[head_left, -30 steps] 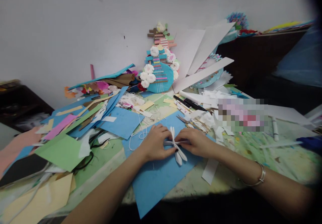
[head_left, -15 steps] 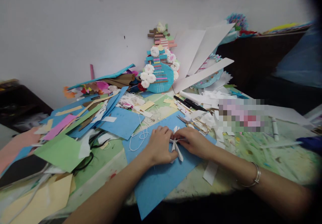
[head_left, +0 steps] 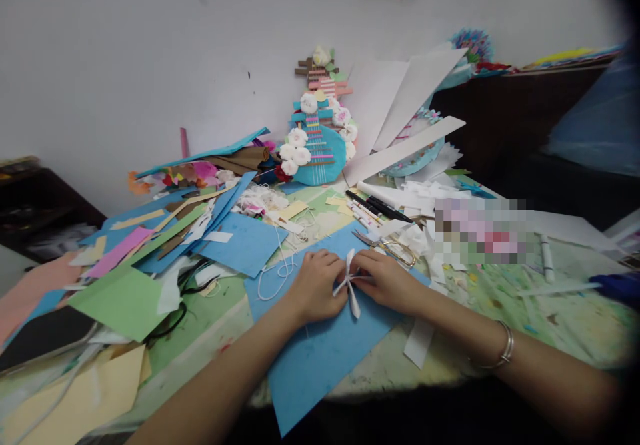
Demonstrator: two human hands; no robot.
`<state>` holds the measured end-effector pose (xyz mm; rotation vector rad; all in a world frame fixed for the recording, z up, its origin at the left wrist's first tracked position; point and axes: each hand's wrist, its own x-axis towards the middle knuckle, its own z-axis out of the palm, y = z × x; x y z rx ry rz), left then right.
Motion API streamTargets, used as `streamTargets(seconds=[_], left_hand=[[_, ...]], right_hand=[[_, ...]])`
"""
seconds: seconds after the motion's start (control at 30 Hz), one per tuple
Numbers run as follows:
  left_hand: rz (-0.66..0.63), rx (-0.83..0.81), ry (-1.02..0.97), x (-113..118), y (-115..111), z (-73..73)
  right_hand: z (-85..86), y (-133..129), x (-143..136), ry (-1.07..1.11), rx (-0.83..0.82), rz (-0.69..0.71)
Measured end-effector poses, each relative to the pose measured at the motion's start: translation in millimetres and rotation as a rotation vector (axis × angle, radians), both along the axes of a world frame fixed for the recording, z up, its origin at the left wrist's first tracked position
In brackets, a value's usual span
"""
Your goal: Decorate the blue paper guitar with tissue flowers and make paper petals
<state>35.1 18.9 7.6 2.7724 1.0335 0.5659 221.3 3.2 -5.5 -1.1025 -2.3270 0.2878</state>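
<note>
Between my two hands is a small white paper piece (head_left: 353,301) with several narrow folded arms, held over a blue paper sheet (head_left: 325,358). My left hand (head_left: 320,286) is closed on its left side, fingers curled and fingertips partly hidden. From the right, my right hand (head_left: 383,278) pinches the same white paper piece near its centre. Just beyond my right hand lie gold-handled scissors (head_left: 397,251), touching neither hand. A white string (head_left: 273,288) loops across the blue sheet to the left of my left hand.
Coloured paper sheets (head_left: 120,301) pile up on the left. Behind the hands, a blue paper lute with white flowers (head_left: 320,155) leans at the wall. Black pens (head_left: 383,206) and white paper scraps (head_left: 433,195) lie to the right of it. A white marker (head_left: 547,258) rests farther right.
The white paper piece has turned slightly between my fingers, and its upper arm stands out more. My left thumb has drawn in toward it. The scissors and sheets stay put.
</note>
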Motion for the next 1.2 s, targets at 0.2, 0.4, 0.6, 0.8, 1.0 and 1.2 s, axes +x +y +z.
streamTargets(seconds=[0.2, 0.4, 0.6, 0.8, 1.0, 1.2], left_hand=[[-0.052, -0.021, -0.021, -3, 3, 0.1], [-0.153, 0.024, -0.124, -6, 5, -0.9], [-0.295, -0.015, -0.160, -7, 7, -3.1], [-0.268, 0.042, -0.031, -7, 6, -0.5], [-0.230, 0.074, 0.012, -9, 6, 1.4], [-0.201, 0.085, 0.023, -8, 7, 1.6]], right_hand=[[2.5, -2, -1, -0.053, 0.011, 0.031], [3.4, -4, -1, -0.057, 0.025, 0.016], [3.7, -2, 0, -0.044, 0.025, 0.117], [13.7, -8, -1, -0.053, -0.016, 0.154], [11.6, -10, -7, -0.143, -0.012, 0.046], [-0.2, -6, -11, -0.220, 0.086, -0.019]])
